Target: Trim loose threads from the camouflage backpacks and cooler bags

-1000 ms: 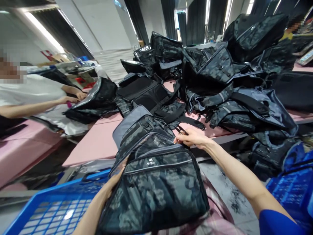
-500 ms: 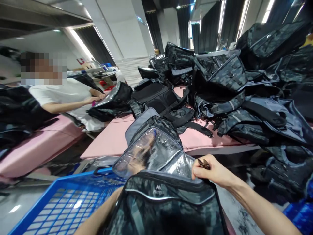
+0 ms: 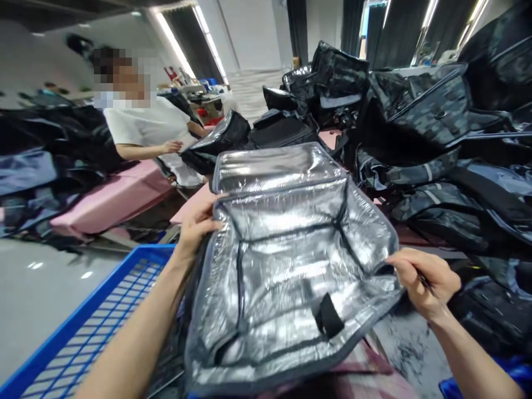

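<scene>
I hold a camouflage cooler bag (image 3: pixel 286 260) spread wide so its silver foil lining faces me, lid flap tipped back. A short black strap tab (image 3: pixel 327 315) sits on the near inner wall. My left hand (image 3: pixel 195 224) grips the bag's left rim, fingers curled over the edge. My right hand (image 3: pixel 428 280) pinches the right rim and also holds small dark snips against the palm.
A blue plastic crate (image 3: pixel 83 327) stands at the lower left. A heap of dark camouflage bags (image 3: pixel 419 127) covers the pink table (image 3: pixel 120 191) ahead and to the right. A person in a white shirt (image 3: pixel 145 124) works on a bag at the left.
The bag's lid has swung fully back and the bag now gapes, showing the foil inside. My left hand came out from within to the left rim; my right hand moved right.
</scene>
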Motion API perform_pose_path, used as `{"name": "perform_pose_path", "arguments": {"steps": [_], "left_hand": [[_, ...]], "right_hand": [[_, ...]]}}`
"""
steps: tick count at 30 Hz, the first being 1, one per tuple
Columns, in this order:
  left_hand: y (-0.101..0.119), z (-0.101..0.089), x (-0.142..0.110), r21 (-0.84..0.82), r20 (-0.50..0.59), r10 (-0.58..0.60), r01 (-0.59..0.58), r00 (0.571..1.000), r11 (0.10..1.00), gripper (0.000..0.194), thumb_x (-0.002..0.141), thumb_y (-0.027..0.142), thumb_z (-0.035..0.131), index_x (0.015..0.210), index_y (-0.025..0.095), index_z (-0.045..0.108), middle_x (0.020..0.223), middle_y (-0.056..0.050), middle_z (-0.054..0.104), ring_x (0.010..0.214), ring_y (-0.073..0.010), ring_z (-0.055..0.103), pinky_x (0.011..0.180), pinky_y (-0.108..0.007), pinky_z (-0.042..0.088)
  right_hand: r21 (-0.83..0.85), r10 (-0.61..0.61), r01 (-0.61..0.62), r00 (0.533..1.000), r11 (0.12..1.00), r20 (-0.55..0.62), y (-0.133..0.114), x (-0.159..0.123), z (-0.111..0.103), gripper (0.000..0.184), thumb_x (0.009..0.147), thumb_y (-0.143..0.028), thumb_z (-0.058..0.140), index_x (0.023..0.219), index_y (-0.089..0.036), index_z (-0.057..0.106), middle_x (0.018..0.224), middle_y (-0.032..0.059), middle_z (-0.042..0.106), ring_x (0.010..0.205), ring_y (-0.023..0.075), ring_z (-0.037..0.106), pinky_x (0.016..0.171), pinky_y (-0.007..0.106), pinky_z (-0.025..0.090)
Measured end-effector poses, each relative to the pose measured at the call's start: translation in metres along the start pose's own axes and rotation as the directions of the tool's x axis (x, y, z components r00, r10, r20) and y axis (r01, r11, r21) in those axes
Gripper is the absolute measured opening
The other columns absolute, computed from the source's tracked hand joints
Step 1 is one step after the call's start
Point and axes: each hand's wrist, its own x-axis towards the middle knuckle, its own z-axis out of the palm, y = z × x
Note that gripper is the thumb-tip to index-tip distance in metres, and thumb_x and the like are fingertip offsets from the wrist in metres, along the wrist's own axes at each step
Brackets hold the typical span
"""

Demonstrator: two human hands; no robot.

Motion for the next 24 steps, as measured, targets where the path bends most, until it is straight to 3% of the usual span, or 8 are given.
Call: {"name": "perform_pose_path", "arguments": {"steps": [3, 6, 11, 15, 16, 18, 20, 24], "left_hand": [[-0.012, 0.017, 0.024, -0.161, 0.028, 0.198, -0.191, 0.98, 0.968, 0.064, 0.056, 0.031, 0.057, 0.116, 0.01, 0.052, 0.101, -0.004, 0.062, 0.091, -0.022, 0.056, 0.08, -0.03, 0.044], [-0.06, 0.056, 0.03, -0.128, 0.115, 0.153, -0.138, 0.981, 0.982, 0.056, 0.055, 0.027, 0.051, 0.108, 0.01, 0.053, 0.097, -0.006, 0.061, 0.09, -0.0205, 0.056, 0.078, -0.03, 0.045], [-0.132, 0.084, -0.014, 0.167, -0.068, 0.007, 0.004, 0.998, 0.986, 0.042, 0.058, 0.017, 0.046, 0.099, 0.009, 0.054, 0.094, -0.008, 0.059, 0.092, -0.0209, 0.055, 0.086, -0.032, 0.043], [-0.114, 0.081, -0.061, 0.395, -0.304, 0.142, -0.011, 0.942, 0.919, 0.048, 0.068, 0.016, 0.05, 0.116, 0.014, 0.047, 0.121, -0.011, 0.05, 0.115, -0.0227, 0.044, 0.097, -0.034, 0.034], [-0.105, 0.086, -0.074, 0.43, -0.283, 0.129, 0.006, 0.95, 0.903, 0.044, 0.071, 0.017, 0.05, 0.114, 0.014, 0.05, 0.119, -0.012, 0.051, 0.114, -0.0236, 0.045, 0.098, -0.036, 0.033], [-0.091, 0.105, -0.099, 0.433, -0.01, -0.006, 0.01, 1.0, 0.902, 0.027, 0.074, 0.017, 0.048, 0.098, 0.015, 0.059, 0.101, -0.012, 0.061, 0.102, -0.0246, 0.054, 0.095, -0.038, 0.035], [-0.084, 0.132, -0.122, 0.338, 0.358, -0.235, 0.11, 0.904, 0.935, 0.021, 0.076, 0.016, 0.046, 0.089, 0.016, 0.063, 0.086, -0.011, 0.065, 0.09, -0.0238, 0.059, 0.089, -0.037, 0.039], [-0.093, 0.181, -0.148, 0.159, 0.622, -0.59, 0.655, 0.515, 0.739, 0.025, 0.079, 0.018, 0.043, 0.075, 0.013, 0.067, 0.067, -0.009, 0.064, 0.073, -0.018, 0.06, 0.069, -0.023, 0.045]], "right_hand": [[-0.087, -0.061, 0.061, 0.998, 0.994, -0.005, 0.021, -0.022, 0.008, 0.014, 0.077, -0.017, 0.055, 0.074, -0.024, 0.066, 0.059, 0.0006, 0.064, 0.051, 0.0144, 0.058, 0.051, 0.026, 0.042], [-0.215, 0.029, 0.021, 0.973, 0.976, 0.228, 0.049, -0.074, 0.028, 0.018, 0.079, -0.018, 0.05, 0.073, -0.022, 0.066, 0.061, 0.002, 0.065, 0.054, 0.0151, 0.059, 0.055, 0.027, 0.043], [-0.518, 0.451, -0.105, 0.655, 0.849, 0.606, 0.075, -0.166, 0.05, 0.027, 0.073, -0.012, 0.042, 0.076, -0.022, 0.068, 0.068, 0.0037, 0.068, 0.065, 0.0187, 0.063, 0.059, 0.026, 0.041], [-0.575, 0.663, -0.351, 0.531, 0.739, 0.527, 0.07, -0.161, 0.04, 0.031, 0.077, -0.019, 0.041, 0.093, -0.023, 0.067, 0.084, 0.004, 0.071, 0.075, 0.0213, 0.065, 0.063, 0.028, 0.044], [-0.564, 0.693, -0.411, 0.519, 0.716, 0.501, 0.069, -0.151, 0.041, 0.031, 0.078, -0.021, 0.041, 0.096, -0.023, 0.066, 0.088, 0.0046, 0.071, 0.077, 0.0217, 0.065, 0.065, 0.029, 0.044], [-0.503, 0.706, -0.496, 0.512, 0.708, 0.489, 0.068, -0.131, 0.052, 0.03, 0.08, -0.026, 0.042, 0.096, -0.022, 0.066, 0.094, 0.0055, 0.069, 0.084, 0.0223, 0.064, 0.07, 0.029, 0.044], [-0.444, 0.723, -0.576, 0.472, 0.686, 0.505, 0.072, -0.119, 0.074, 0.026, 0.08, -0.031, 0.045, 0.089, -0.021, 0.067, 0.095, 0.006, 0.068, 0.087, 0.0222, 0.062, 0.074, 0.029, 0.042], [-0.428, 0.779, -0.698, 0.308, 0.575, 0.546, 0.096, -0.126, 0.122, 0.026, 0.072, -0.04, 0.055, 0.06, -0.017, 0.06, 0.054, 0.0015, 0.06, 0.054, 0.0162, 0.056, 0.055, 0.025, 0.038]]}}
